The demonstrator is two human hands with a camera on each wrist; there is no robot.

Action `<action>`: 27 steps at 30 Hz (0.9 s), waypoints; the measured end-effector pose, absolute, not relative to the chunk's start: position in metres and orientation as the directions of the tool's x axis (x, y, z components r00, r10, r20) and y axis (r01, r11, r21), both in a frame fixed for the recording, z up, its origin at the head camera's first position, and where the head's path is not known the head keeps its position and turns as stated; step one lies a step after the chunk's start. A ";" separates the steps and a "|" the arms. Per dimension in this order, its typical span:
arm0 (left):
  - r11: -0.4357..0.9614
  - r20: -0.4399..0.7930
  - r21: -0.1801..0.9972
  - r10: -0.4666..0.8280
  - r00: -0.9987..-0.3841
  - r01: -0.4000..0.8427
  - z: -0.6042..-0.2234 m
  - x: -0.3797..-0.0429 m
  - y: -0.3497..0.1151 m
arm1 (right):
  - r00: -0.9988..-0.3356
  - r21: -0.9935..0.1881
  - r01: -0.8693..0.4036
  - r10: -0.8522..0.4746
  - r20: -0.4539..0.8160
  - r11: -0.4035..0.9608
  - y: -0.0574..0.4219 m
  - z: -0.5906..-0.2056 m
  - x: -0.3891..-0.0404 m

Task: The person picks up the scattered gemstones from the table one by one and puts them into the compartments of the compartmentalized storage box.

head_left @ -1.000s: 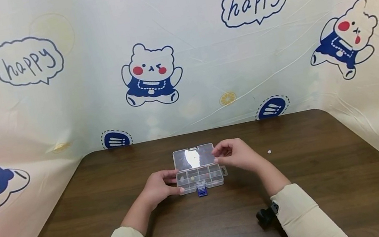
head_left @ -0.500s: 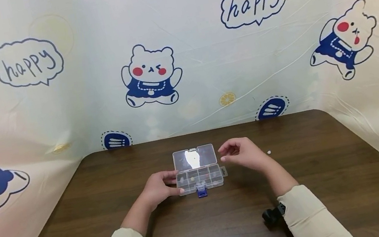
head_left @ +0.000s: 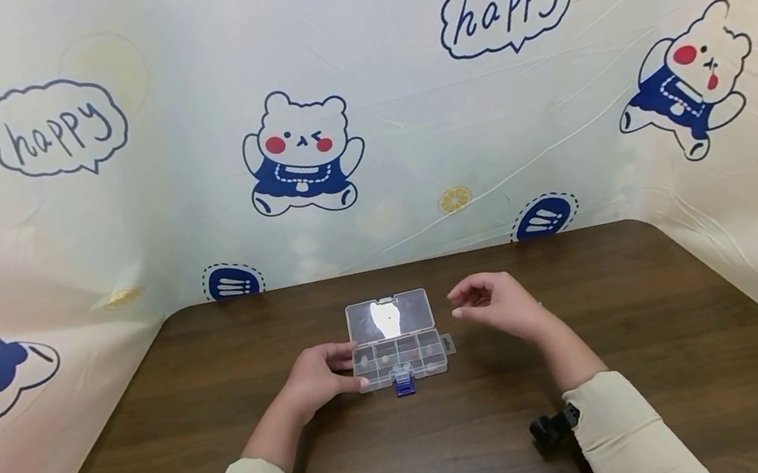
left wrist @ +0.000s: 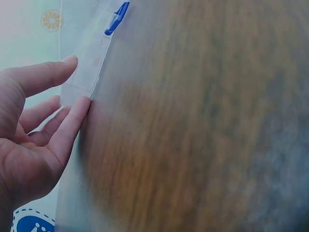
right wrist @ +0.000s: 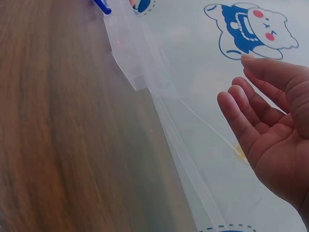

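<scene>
A small clear plastic compartment box [head_left: 373,385] stands on the table with its lid [head_left: 411,314] raised at the back. Its blue latch [head_left: 404,386] hangs at the front, and a few tiny light and reddish pieces lie in the compartments. My left hand [head_left: 315,379] holds the box's left end, thumb at the front and fingers behind; the left wrist view shows its fingertips at the box's end wall [left wrist: 81,89]. To the right of the box, my right hand [head_left: 501,304] is raised with loosely bent fingers. Nothing shows between its fingertips in the right wrist view.
The brown wooden table [head_left: 418,458] ends at a patterned cloth backdrop [head_left: 406,130]. A clear hanging tab [head_left: 449,343] sticks out from the box's right side. A tiny bit of something pale [head_left: 540,303] peeks out beside my right wrist.
My right hand has moved from the lid's right edge away to the right, and now mostly covers the small white piece on the table. My left hand and the box have stayed put.
</scene>
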State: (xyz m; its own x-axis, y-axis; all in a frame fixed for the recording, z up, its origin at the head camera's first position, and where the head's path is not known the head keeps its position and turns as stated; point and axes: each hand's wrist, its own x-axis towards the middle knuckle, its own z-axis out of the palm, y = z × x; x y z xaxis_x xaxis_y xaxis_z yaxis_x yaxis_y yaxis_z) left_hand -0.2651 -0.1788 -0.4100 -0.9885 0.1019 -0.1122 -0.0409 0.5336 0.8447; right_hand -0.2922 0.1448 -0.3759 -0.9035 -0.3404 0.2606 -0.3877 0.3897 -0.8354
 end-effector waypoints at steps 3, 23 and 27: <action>0.533 -0.111 0.845 0.104 -0.988 -0.039 -0.410 -0.266 -0.178 | -0.911 -0.840 -0.377 -0.321 0.260 0.389 0.151 -0.377 -0.293; 0.498 -0.131 0.865 0.107 -0.986 -0.061 -0.415 -0.268 -0.185 | -0.960 -0.885 -0.232 -0.240 0.142 0.404 0.202 -0.383 -0.300; 0.483 -0.127 0.874 0.116 -0.985 -0.056 -0.415 -0.268 -0.183 | -0.966 -0.886 -0.213 -0.227 0.126 0.413 0.211 -0.384 -0.300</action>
